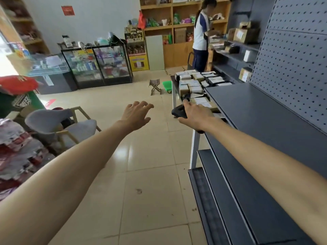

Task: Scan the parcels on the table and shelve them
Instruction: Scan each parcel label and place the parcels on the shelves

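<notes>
right hand (196, 115) gripping scanner (178, 111) near table (174, 92); left hand (137, 114) hovering near table, fingers spread, empty; parcels (193, 84) crowding table, most work seemingly remaining.

Both arms stretched forward. Left hand (137, 114) relaxed, fingers (141, 105) spread. Right hand (196, 114) curled round black scanner (178, 111).

Dark-topped table (174, 96) on white legs: parcels (194, 84) packed in rows, labels up. Grey shelf unit (256, 110) sits directly right of the table, with boxes (245, 35) on boards beyond its far end. Tiled floor (150, 156) left of the table: folding stool (155, 86), low green cart (167, 85).
</notes>
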`<state>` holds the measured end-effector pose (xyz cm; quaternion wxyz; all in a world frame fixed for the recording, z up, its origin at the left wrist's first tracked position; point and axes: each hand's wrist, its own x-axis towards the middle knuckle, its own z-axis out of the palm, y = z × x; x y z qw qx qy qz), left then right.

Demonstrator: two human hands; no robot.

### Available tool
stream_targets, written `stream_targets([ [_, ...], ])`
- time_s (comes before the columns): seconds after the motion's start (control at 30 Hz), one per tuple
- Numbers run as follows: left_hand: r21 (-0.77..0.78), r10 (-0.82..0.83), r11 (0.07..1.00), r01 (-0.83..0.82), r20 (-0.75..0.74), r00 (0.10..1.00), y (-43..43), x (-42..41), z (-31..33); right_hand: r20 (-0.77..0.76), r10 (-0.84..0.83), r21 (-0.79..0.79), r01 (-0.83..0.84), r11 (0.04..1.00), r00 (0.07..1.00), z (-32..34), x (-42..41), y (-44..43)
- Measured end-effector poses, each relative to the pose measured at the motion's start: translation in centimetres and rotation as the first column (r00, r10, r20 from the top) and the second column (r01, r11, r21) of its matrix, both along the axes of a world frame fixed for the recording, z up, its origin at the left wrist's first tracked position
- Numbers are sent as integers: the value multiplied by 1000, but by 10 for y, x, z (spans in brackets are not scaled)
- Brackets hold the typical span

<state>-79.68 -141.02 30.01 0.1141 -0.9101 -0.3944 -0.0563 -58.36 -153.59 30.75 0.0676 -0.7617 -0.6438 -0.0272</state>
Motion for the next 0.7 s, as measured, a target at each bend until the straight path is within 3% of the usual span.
stream_targets([
  [0.33, -107, 28, 994, -36, -71, 997, 139, 50, -56, -24, 61, -158, -64, 985, 998, -56, 58, 143],
  [0.7, -130, 42, 990, -52, -74, 996, 421, 101, -50, 2, 42, -134, -41, 990, 999, -33, 114, 423],
])
